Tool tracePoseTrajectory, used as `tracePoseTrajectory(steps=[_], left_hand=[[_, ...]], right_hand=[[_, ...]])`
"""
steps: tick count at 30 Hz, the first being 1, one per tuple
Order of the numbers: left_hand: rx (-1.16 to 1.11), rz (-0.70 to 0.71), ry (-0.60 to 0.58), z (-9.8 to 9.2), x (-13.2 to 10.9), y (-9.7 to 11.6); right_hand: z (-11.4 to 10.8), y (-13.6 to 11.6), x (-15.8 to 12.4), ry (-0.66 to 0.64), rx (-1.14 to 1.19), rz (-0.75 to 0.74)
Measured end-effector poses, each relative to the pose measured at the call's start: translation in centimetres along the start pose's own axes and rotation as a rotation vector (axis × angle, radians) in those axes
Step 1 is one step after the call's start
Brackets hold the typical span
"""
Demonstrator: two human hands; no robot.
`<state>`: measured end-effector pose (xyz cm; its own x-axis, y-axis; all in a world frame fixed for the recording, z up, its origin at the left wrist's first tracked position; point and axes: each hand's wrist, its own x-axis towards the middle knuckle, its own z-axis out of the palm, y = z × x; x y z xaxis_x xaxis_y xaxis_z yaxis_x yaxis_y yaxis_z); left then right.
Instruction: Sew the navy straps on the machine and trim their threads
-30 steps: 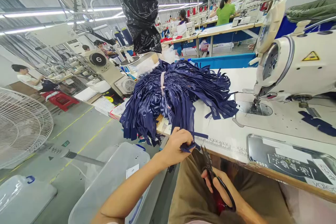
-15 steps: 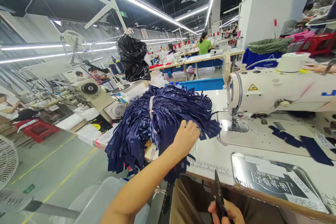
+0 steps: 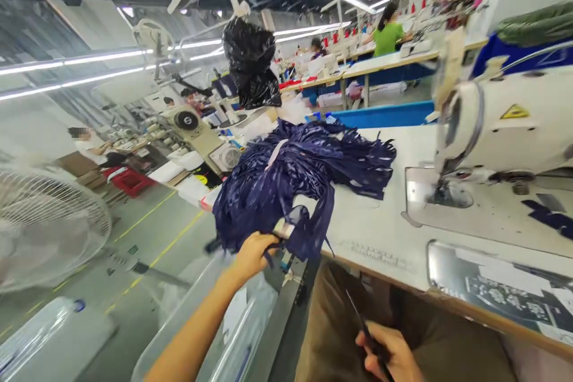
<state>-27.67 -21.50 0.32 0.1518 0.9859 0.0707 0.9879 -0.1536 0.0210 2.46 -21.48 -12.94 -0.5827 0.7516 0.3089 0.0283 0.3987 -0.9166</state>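
A big heap of navy fabric strips lies on the white sewing table, spilling over its left edge. My left hand is closed on strips hanging at the lower left of the heap, just off the table edge. My right hand rests low over my lap, fingers wrapped round black scissors with the blades pointing up and left. The whole view is blurred by motion.
A white sewing machine stands at the right with a metal tray in front of it. A clear plastic bin sits below my left hand, a fan at the far left. A black bag hangs overhead. Other people work at distant tables.
My left hand came down from the top of the heap to its lower left edge and gripped hanging strips. The view swung down and left; the right hand with scissors stayed low.
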Motion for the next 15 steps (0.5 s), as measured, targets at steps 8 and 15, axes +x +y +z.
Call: tracePoseTrajectory(steps=[8, 15], left_hand=[[-0.291, 0.204, 0.045, -1.5, -3.4, 5.8], [-0.440, 0.322, 0.126, -2.5, -3.0, 6.8]], right_hand=[[2.0, -1.8, -0.6, -0.274, 0.022, 0.082], [2.3, -2.8, 1.1, -0.376, 0.163, 0.129]])
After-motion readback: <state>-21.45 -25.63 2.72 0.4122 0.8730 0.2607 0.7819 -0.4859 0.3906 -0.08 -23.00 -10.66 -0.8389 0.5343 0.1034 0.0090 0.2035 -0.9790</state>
